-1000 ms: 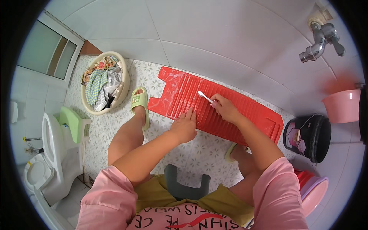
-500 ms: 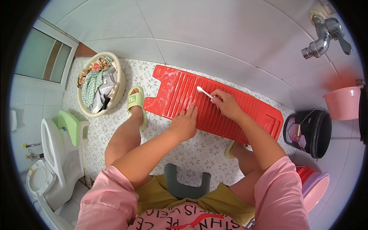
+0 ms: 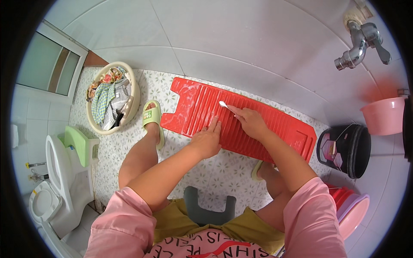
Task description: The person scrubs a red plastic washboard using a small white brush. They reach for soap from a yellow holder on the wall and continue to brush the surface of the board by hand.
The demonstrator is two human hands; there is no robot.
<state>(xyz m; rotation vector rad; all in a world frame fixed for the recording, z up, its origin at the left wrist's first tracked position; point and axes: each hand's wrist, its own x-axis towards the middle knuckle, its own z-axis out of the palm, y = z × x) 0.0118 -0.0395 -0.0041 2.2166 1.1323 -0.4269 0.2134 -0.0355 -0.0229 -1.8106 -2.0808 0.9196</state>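
A ribbed red washboard lies on the tiled floor in front of me, and its surface looks wet and shiny toward the left end. My right hand is closed around the handle of a small white toothbrush, whose head points left over the upper ribs. Most of the handle is covered by my fingers. Resting on the near side of the board is my left hand, palm down with fingers stretched out, holding nothing that I can see.
A cream basket of clothes stands at the far left, with a toilet nearer. To the right are a black bucket, a pink bucket and several basins. A metal tap juts from the wall.
My right hand has shifted slightly left and down along the toothbrush, with its index finger now stretched along the handle. The left hand stays on the board. The whole view has shifted slightly.
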